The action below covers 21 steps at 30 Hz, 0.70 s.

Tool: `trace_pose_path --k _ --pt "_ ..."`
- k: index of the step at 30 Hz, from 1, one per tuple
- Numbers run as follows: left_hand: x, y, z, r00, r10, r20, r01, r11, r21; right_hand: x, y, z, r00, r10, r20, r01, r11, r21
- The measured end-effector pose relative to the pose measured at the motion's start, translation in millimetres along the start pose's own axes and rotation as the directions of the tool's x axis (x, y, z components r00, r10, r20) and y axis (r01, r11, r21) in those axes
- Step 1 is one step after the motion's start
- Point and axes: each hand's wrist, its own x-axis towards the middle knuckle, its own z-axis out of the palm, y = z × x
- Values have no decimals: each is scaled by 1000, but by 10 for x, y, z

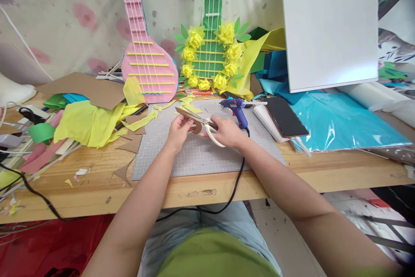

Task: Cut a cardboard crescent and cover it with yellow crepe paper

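Note:
White-handled scissors (pixel 213 135) are in my right hand (pixel 227 131), its fingers closed round the handles. The blades point up and left, over a small piece of brown cardboard (pixel 196 128). My left hand (pixel 179 132) pinches that cardboard near the blades, fingers closed. Both hands are above the grey cutting mat (pixel 194 160). Beyond my right hand lies a blue glue gun (pixel 238 110) with a white stick in its back end. How far the blades are apart is hard to tell.
Pink (pixel 151 69) and green (pixel 212 48) guitar shapes stand behind the mat. Yellow crepe paper (pixel 89 123) and cardboard scraps (pixel 131 144) lie left. A phone (pixel 285 116), blue wrapped sheets (pixel 343 117) and a white board (pixel 330 26) are right. A black cable (pixel 240 173) crosses the mat.

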Motion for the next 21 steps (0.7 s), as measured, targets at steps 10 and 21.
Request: trace_pose_path --k 10,21 --pt "20 -53 -30 1000 -20 2 20 997 -71 -8 -74 -2 998 70 2 -70 995 -66" --pt "12 -30 -14 999 -34 26 36 997 -75 0 1 -14 997 55 -60 -56 998 -21"
